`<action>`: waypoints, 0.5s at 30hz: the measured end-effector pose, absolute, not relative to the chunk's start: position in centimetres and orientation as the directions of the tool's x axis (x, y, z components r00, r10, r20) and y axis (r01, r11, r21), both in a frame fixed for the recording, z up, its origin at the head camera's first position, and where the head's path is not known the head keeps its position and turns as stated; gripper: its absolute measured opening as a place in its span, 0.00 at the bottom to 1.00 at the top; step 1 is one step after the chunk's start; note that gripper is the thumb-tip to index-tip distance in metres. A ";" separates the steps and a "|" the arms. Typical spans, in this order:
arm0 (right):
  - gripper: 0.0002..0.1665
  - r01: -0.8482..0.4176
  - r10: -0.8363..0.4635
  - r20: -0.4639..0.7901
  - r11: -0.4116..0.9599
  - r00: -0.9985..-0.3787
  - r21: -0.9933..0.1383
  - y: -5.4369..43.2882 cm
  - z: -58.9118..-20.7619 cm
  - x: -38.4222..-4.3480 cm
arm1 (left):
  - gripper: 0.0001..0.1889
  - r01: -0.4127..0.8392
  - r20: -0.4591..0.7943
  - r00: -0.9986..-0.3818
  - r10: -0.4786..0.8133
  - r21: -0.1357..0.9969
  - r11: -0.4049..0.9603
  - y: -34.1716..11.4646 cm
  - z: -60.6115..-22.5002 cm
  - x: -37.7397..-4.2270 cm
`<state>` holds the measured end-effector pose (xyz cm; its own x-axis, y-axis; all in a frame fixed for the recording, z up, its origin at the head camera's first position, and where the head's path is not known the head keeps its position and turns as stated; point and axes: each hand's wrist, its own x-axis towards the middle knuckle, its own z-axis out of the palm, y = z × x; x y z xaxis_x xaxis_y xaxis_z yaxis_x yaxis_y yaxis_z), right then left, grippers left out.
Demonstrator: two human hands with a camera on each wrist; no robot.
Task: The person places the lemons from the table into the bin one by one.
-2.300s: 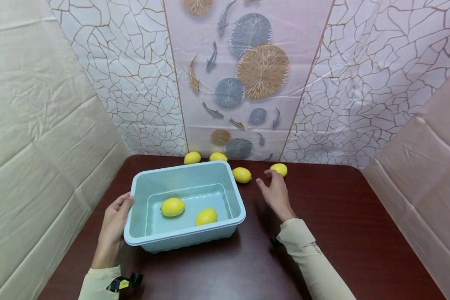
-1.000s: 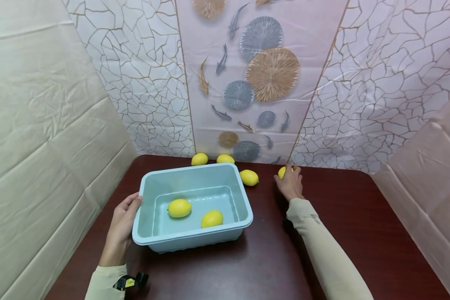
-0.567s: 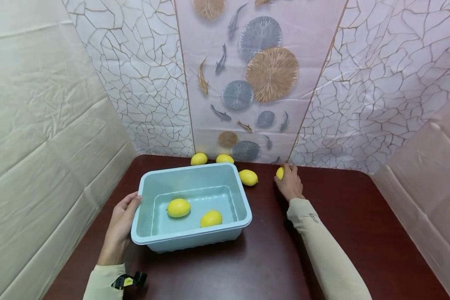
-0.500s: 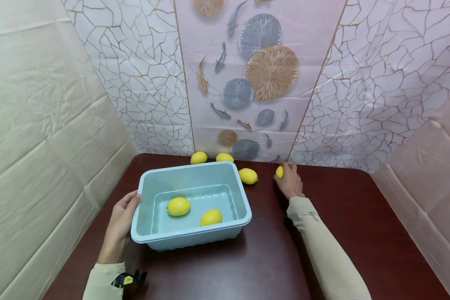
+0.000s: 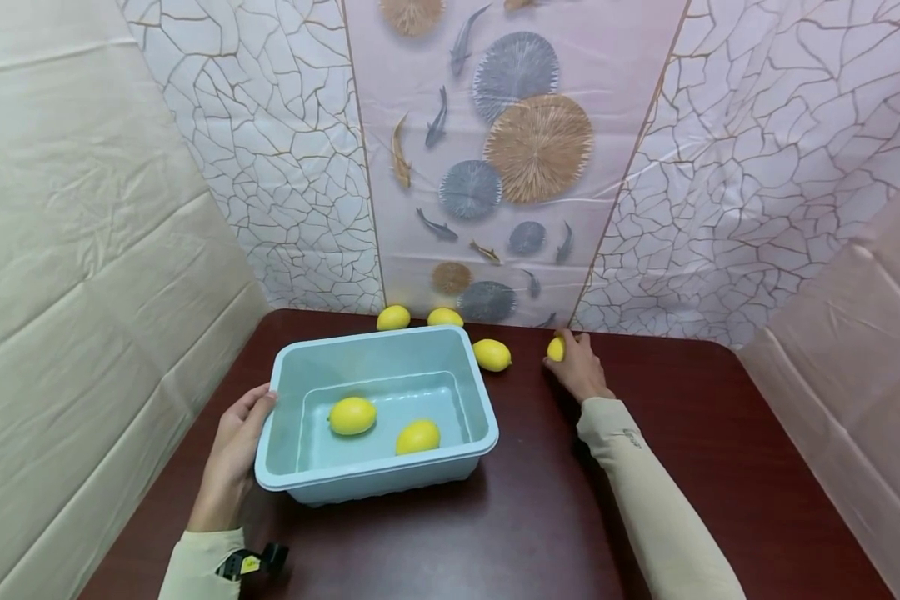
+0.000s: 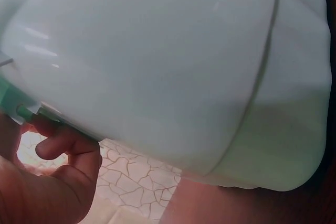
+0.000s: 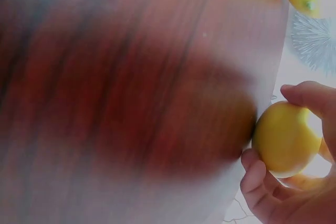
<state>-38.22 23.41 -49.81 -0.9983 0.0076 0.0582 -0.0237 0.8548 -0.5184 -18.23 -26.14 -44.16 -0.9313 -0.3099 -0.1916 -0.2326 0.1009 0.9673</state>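
Note:
My left hand grips the left end of a pale blue plastic tub, thumb over the rim. The left wrist view shows the fingers curled at the edge of the tub. Two lemons lie inside, one lemon left of centre and another lemon near the front wall. At the table's back edge my right hand holds a lemon, partly covered by the fingers. In the right wrist view, thumb and fingers surround this lemon, which sits right at the tabletop.
A lemon lies just past the tub's right back corner. Behind the tub are two more lemons, the left one and the right one. Patterned cloth hangs along the back of the dark red table.
My right hand has moved from beside the rightmost lemon to around it, its fingers closing on it. My left hand has stayed on the tub. The whole head view has shifted a little.

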 end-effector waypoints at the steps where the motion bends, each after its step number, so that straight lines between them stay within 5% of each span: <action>1: 0.38 -0.022 0.008 0.054 0.855 -0.998 -0.519 23.4 -49.8 -38.2 | 0.31 -0.233 -0.192 -0.931 -0.310 0.967 0.100 -26.2 -44.1 -18.2; 15: 0.40 -0.033 0.011 0.088 0.874 -0.996 -0.485 23.4 -49.4 -36.8 | 0.31 -0.238 -0.199 -0.929 -0.311 0.967 0.095 -26.1 -44.3 -18.3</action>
